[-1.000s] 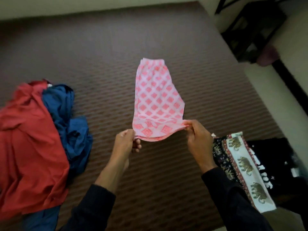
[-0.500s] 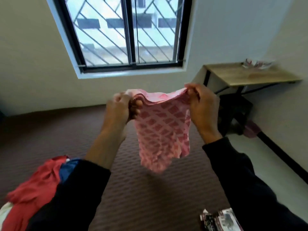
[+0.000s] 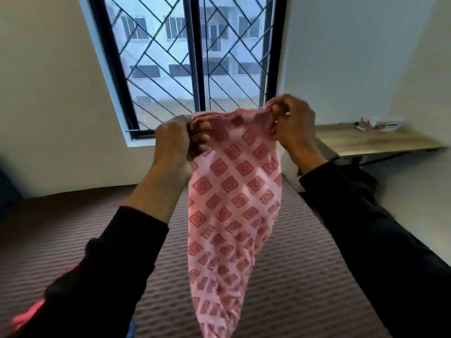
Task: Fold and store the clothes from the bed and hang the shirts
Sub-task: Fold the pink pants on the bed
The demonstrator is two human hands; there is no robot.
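Note:
A pink garment point(image 3: 229, 203) with a red diamond print hangs in the air above the bed point(image 3: 292, 276), which has a brown patterned cover. My left hand point(image 3: 175, 140) grips its top left edge, bunched in the fingers. My right hand point(image 3: 291, 123) pinches the top right corner, a little higher. The cloth hangs down loosely to the bottom of the view. A sliver of a red garment point(image 3: 29, 313) shows at the lower left, mostly hidden behind my left sleeve.
A barred window point(image 3: 195, 59) is straight ahead in the pale wall. A wooden desk point(image 3: 373, 142) with small items on it stands at the right, beside the bed. The floor runs along the bed's right side.
The pink garment lay flat on the bed; both hands lifted it by its near edge into the air. My view tilted up from the bed to the window.

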